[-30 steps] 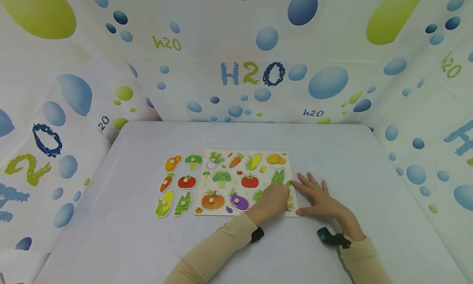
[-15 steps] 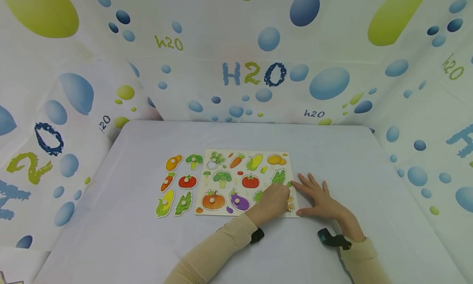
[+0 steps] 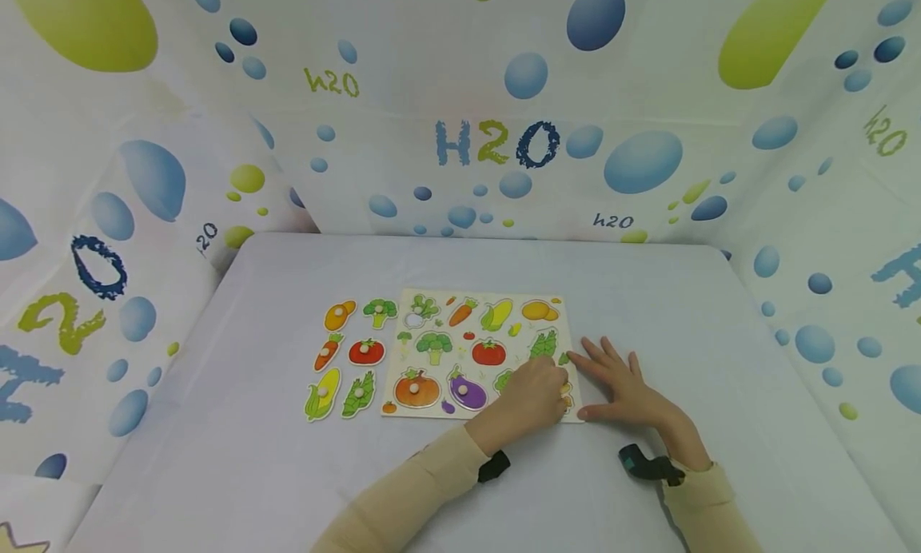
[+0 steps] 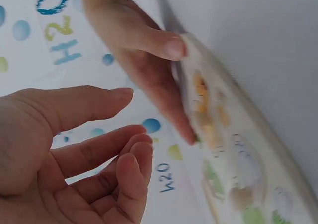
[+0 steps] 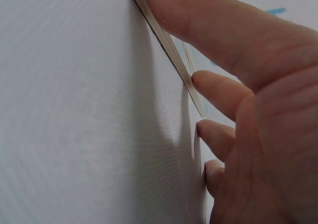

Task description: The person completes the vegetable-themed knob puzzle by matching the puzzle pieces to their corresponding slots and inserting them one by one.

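Note:
A pale puzzle board (image 3: 399,361) printed with vegetables lies in the middle of the table. My left hand (image 3: 528,397) is over its right front part and hides some pictures. In the left wrist view its fingers are loosely curled, the thumb stands apart, and nothing is between them. My right hand (image 3: 633,393) lies at the board's right edge, fingers spread, with thumb and index fingertip at that edge. A pumpkin piece (image 3: 416,401) and an eggplant piece (image 3: 468,405), both with knobs, sit in the board's front row. Mushroom pictures show beside the left hand.
Left of the board lie several loose knobbed pieces: potato (image 3: 336,316), broccoli (image 3: 379,316), carrot (image 3: 328,352), tomato (image 3: 367,352), corn (image 3: 324,395) and asparagus (image 3: 358,395). A printed curtain (image 3: 403,73) stands behind the table and along both sides.
My left hand and wrist have shifted slightly back toward me, and a little to the left. The right hand keeps its place at the board's edge. The loose pieces stay where they were.

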`<state>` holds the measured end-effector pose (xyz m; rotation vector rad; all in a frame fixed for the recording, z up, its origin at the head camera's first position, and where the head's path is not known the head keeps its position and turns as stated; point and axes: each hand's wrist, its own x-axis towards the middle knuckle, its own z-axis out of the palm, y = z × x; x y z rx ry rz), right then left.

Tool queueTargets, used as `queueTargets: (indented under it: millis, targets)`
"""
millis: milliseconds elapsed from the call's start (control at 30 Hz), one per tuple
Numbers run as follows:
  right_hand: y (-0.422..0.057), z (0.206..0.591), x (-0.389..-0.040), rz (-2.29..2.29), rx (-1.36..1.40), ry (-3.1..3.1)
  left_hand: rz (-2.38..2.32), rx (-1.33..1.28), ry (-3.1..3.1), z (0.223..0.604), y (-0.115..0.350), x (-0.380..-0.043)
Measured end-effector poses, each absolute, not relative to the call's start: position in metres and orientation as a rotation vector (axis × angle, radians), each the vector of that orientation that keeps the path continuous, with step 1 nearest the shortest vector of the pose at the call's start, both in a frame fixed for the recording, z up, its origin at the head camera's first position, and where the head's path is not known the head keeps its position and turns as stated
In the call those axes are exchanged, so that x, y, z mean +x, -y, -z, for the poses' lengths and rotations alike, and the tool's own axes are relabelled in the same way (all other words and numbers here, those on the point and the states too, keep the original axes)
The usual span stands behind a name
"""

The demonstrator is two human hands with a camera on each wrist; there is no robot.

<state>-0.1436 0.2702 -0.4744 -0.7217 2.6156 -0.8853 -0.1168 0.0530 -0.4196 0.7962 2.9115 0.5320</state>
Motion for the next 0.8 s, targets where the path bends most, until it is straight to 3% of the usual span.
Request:
queueTargets:
  millis: [500, 800]
  targets:
    - [-0.275, 0.472, -0.138, 0.882, -0.691, -2.651, -0.713, 0.955, -2.868, 0.383, 0.002, -0.079]
    - [-0.269, 0.477, -0.142, 0.892, -0.727, -2.606, -0.822, 0.682, -2.886, 0.384, 0.051, -0.076]
